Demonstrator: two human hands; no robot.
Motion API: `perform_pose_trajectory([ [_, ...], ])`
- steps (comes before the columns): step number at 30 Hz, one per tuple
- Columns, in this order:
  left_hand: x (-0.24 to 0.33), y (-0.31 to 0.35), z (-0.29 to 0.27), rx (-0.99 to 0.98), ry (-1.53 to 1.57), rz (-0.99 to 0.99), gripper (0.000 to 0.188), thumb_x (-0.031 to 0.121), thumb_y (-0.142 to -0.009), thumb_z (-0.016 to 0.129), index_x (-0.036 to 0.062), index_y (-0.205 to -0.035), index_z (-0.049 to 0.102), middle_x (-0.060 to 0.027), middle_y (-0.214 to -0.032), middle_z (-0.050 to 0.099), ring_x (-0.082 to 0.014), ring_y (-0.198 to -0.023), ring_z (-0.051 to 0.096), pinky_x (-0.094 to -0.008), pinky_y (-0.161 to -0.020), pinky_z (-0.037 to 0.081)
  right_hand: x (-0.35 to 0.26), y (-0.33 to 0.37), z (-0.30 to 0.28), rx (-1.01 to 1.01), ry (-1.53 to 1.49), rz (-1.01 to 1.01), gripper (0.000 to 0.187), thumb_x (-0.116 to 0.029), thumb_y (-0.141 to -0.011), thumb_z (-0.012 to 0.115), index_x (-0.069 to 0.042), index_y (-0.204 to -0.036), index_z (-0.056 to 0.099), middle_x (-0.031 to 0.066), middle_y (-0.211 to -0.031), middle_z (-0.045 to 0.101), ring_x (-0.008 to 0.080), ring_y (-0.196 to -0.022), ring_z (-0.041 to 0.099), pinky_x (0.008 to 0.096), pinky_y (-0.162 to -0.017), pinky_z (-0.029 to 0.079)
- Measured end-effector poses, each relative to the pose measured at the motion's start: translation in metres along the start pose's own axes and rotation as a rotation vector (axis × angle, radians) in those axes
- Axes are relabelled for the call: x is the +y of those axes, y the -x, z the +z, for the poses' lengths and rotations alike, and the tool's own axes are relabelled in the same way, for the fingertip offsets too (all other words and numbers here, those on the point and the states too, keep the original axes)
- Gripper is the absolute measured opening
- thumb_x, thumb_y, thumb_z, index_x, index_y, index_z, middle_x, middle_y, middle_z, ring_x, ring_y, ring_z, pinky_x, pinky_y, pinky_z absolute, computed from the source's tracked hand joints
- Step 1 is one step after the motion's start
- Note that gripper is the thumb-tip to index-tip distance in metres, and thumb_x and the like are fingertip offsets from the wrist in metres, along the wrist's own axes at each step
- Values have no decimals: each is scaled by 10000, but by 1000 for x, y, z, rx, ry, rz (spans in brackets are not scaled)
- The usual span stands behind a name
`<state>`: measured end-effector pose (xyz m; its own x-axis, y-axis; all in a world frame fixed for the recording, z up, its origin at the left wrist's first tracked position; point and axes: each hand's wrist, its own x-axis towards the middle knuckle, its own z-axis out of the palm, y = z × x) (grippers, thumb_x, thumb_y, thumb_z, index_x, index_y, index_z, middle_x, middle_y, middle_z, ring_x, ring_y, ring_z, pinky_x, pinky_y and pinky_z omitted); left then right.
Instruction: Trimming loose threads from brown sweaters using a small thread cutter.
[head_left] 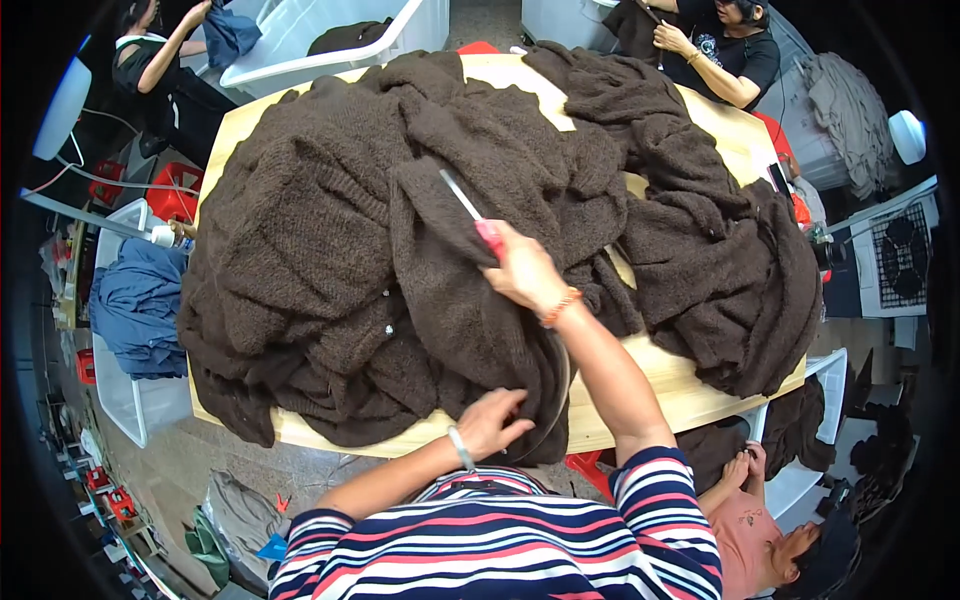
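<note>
In my right hand (527, 268) is a tool with a red handle (489, 234) and a narrow metal blade (460, 194). The fingers close round the handle, and the blade points up and left over a dark brown knit garment (450, 260). My left hand (490, 424) is near the table's front edge, beside the garment's lower end. Its thumb and fingers are apart, slightly blurred, with nothing visible between them. A thin pale curved edge runs down the garment's right side. Small white specks show on the brown cloth (290, 230) heaped to the left.
More brown knitwear (700, 260) covers the right of the wooden table (680, 385). A white bin with blue cloth (140, 300) stands at the left. Two people work across the table, and a person in pink (745, 530) is at lower right. White tubs (400, 40) stand behind.
</note>
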<state>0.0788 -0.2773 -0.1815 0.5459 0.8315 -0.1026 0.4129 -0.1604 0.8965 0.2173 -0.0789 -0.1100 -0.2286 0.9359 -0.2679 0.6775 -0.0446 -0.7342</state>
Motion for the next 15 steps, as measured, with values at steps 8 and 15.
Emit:
perform_pose_trajectory([
  [8, -26, -46, -57, 555, 99, -253, 732, 229, -780, 790, 42, -1371, 402, -143, -1239, 507, -244, -1079, 543, -384, -867, 498, 127, 74, -88, 406, -409, -20, 443, 17, -768, 645, 10, -1206, 576, 89, -1106, 668, 148, -1042, 609, 282, -948, 447],
  [15, -38, -92, -28, 289, -24, -82, 808, 309, -756, 776, 17, -1388, 367, -224, -1223, 510, -391, -1130, 512, -426, -987, 428, 163, 126, -82, 523, -444, 103, 392, 0, -770, 640, 9, -1160, 602, 72, -1063, 684, 142, -985, 617, 278, -923, 457],
])
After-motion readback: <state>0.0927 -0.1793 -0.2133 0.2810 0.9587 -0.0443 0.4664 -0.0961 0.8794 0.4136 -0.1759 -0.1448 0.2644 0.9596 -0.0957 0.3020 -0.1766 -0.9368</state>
